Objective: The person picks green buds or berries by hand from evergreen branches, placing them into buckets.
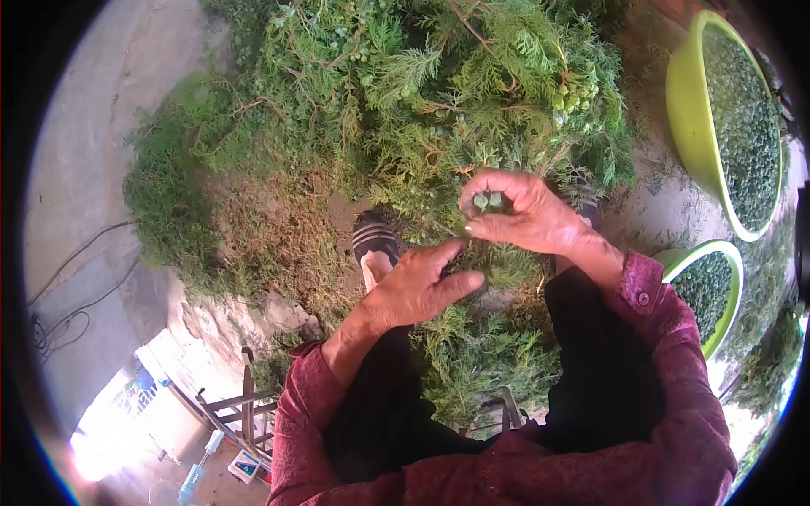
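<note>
My right hand [527, 211] is curled above the green branches, with small green cones [488, 201] held in its cupped fingers. Just below and to the left, my left hand [422, 282] has its thumb and fingers apart, and nothing shows between them. The two hands are close together but not touching. Past them lies a big heap of leafy green branches [380, 93]. More cut sprigs [489, 354] lie between my legs.
Two green basins, a large one [688, 105] and a smaller one [734, 295], hold many small green cones at the right. A dark shoe [374, 234] stands by the heap. Cables [80, 312] and a folding frame [245, 396] are at the left.
</note>
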